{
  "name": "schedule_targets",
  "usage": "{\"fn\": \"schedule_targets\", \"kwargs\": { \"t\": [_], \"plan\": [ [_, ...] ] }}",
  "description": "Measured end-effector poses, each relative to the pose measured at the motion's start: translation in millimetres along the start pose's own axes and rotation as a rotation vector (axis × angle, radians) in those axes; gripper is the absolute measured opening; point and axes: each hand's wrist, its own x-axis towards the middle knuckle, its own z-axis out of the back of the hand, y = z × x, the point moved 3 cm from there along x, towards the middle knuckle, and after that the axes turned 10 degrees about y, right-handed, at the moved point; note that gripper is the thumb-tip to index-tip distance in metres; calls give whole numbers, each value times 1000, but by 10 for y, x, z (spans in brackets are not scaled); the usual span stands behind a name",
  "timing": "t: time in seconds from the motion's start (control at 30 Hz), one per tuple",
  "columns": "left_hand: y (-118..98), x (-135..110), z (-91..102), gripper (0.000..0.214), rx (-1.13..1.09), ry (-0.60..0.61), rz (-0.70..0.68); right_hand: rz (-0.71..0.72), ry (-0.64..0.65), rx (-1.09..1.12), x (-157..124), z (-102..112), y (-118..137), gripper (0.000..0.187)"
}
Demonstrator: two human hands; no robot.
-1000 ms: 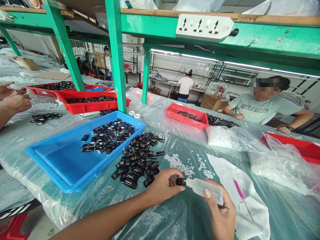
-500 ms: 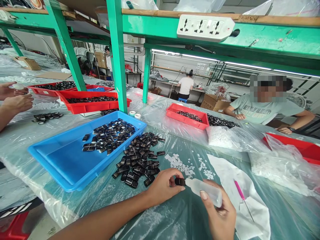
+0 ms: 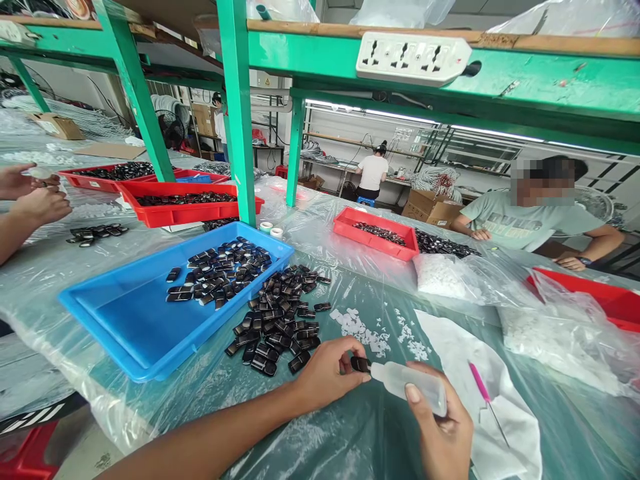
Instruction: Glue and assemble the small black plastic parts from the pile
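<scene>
Between the thumb and fingers of my left hand (image 3: pixel 330 373) is a small black plastic piece (image 3: pixel 360 364), closed in a pinch. My right hand (image 3: pixel 443 420) is wrapped round a translucent squeeze bottle (image 3: pixel 413 387), tilted so its nozzle end meets the black piece. Left of my hands lies a heap of similar black pieces (image 3: pixel 280 320) on the plastic-covered table. Beyond my fingers, small white bits (image 3: pixel 357 327) are scattered. A pink-handled thin metal tool (image 3: pixel 480 383) rests on a white cloth (image 3: pixel 510 427) to the right of my right hand.
A blue tray (image 3: pixel 115 327) holding more black pieces stands at left. Red trays (image 3: pixel 195 213) sit farther back. A green post (image 3: pixel 237 133) rises behind the blue tray. Bags of white parts (image 3: pixel 555 340) lie at right. Another person's hands (image 3: pixel 40 200) work at far left; a person sits across.
The view has shifted very slightly. My hands keep almost the same pose, with the bottle's nozzle end still against the black piece. The person across has tilted their head down a little.
</scene>
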Motion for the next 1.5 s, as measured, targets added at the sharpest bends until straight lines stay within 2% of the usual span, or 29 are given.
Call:
{"fn": "schedule_targets", "kwargs": {
  "t": [0.23, 0.5, 0.63, 0.77, 0.87, 1.0, 1.13, 1.23, 1.37, 1.43, 1.5],
  "plan": [
    [12, -2, -12, 19, -72, 24, -16, -7, 6, 42, 7, 11, -20, 45],
    [-10, -9, -20, 12, -117, 25, -73, -6, -7, 54, 24, 24, -41, 45],
    [10, -11, -13, 12, -81, 5, -60, -24, -17, 29, 13, 23, -32, 45],
    [4, -2, -11, 20, -23, 9, -75, -9, -28, 30, 38, 53, -81, 44],
    [-11, 4, -11, 22, -24, 10, -92, -35, 19, 136, 121, 88, -190, 44],
    [-2, 4, -5, 19, -63, -28, -60, -145, 119, 476, 234, 85, -301, 40],
    [8, 3, 0, 17, -31, -55, -62, -232, 114, 712, 272, 57, -302, 28],
    [10, -1, 4, 16, -6, -63, -40, -319, 77, 834, 282, 53, -330, 28],
    [4, -7, 8, 16, 11, -64, -1, -333, 29, 847, 332, 103, -388, 23],
    [3, -3, 9, 16, 15, -60, 5, -297, 68, 783, 368, 129, -391, 22],
    [-1, 2, 4, 16, 11, -35, 0, -252, 151, 671, 400, 146, -370, 30]
  ]
}}
